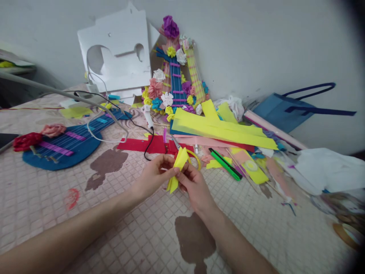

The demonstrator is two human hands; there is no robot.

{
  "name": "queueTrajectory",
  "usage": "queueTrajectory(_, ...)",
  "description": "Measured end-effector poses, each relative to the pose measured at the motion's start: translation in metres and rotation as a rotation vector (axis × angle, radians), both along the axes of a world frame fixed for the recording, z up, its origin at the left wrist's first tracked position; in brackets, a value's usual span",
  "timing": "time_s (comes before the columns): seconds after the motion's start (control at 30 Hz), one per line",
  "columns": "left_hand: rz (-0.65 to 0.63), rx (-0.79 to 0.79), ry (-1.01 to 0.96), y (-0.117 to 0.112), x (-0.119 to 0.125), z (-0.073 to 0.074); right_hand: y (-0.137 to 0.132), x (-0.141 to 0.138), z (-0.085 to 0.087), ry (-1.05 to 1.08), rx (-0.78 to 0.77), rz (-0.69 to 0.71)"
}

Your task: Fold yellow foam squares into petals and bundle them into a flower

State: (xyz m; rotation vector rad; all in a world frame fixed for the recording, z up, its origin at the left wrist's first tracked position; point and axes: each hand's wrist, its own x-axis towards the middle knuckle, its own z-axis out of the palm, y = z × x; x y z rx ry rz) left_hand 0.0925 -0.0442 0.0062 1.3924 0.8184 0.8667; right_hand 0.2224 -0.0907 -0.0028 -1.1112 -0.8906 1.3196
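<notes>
A piece of folded yellow paper (181,159) is pinched between both hands above the patterned tabletop. My left hand (157,172) closes on its left side, thumb on the front. From the right, my right hand (196,182) grips the same paper with thumb and fingertips. The folds fan out at the top and bottom. Just behind the paper lie scissors with yellow handles (196,156), partly covered by it and by my right hand. Red paper strips (142,145) lie beyond my left hand.
A blue paper guitar (65,148) lies at left, near a white glue gun (147,116) with its cable. Yellow paper strips (222,129) are piled behind; a green cutter knife (225,164) lies at right. Flower-covered guitars (177,82) and white foam board (122,45) lean against the wall.
</notes>
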Motion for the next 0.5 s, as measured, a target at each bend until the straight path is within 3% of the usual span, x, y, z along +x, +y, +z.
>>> queueTrajectory(0.2, 0.037, 0.043, 0.086, 0.004, 0.0, -0.004, 0.0, 0.003, -0.009, -0.211, 0.072, -0.023)
queueTrajectory(0.3, -0.001, 0.089, 0.148, 0.014, -0.008, 0.002, -0.001, 0.003, -0.009, -0.261, 0.101, -0.036)
queueTrajectory(0.5, -0.172, 0.492, 0.823, 0.018, -0.026, 0.02, -0.005, 0.009, 0.002, -0.407, 0.203, -0.201)
